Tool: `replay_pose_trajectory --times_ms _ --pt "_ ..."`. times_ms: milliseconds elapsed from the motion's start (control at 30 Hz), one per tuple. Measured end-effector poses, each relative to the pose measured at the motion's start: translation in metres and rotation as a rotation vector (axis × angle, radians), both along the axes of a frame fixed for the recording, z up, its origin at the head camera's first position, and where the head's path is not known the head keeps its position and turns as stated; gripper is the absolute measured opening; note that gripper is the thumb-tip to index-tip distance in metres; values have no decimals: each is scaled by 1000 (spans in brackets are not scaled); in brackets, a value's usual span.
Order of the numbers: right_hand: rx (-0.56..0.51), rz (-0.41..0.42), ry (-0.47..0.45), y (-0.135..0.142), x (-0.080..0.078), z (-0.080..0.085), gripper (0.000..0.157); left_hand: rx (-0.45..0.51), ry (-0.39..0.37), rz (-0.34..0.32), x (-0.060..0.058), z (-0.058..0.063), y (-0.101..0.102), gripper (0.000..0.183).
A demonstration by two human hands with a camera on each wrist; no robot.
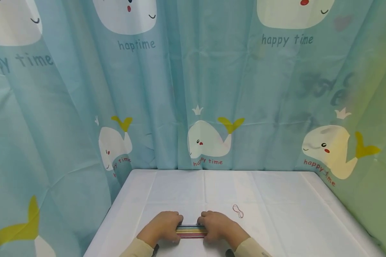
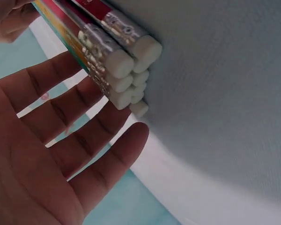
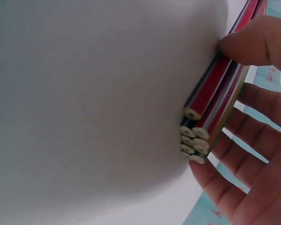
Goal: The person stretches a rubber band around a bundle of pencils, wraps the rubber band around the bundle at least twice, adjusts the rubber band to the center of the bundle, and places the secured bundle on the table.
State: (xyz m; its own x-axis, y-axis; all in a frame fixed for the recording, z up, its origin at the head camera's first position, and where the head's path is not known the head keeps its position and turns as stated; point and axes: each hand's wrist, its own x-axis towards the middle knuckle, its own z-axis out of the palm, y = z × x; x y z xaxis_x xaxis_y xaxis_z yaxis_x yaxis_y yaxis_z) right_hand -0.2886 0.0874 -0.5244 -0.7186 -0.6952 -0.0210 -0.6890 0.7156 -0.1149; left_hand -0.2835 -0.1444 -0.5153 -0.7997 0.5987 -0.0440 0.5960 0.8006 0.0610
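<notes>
A bundle of colored pencils [image 1: 191, 231] lies crosswise near the front of the table, with red, yellow, green and dark barrels stacked together. My left hand [image 1: 164, 226] holds its left end, fingers along the far side. White erasers [image 2: 145, 49] in silvery metal collars show at that end in the left wrist view. At the other end my right hand [image 1: 218, 228] grips the bundle, its thumb [image 3: 248, 44] on the red pencils and its fingers behind. Flat, unsharpened pencil ends [image 3: 193, 114] show there. One red pencil [image 3: 210, 89] sits slightly out of line.
A thin reddish loop, like a rubber band [image 1: 238, 211], lies twisted on the white tablecloth [image 1: 276, 214] beyond my right hand. Blue-green curtains [image 1: 167, 89] with whale prints hang behind the table and along its sides.
</notes>
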Motion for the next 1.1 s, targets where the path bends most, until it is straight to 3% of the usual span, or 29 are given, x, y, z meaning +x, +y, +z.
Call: replay_pose_trajectory --times_ms 267,567,767,1100 --pt "23 -15 22 -5 3 0 44 -55 9 11 3 3 6 39" --pt "67 -95 -64 -11 7 4 29 -71 -59 16 5 4 13 31" --pt "80 -88 -28 -12 9 2 26 -80 -71 48 5 2 15 30" --pt "100 -90 23 -14 15 -3 22 -70 -66 23 9 3 16 27"
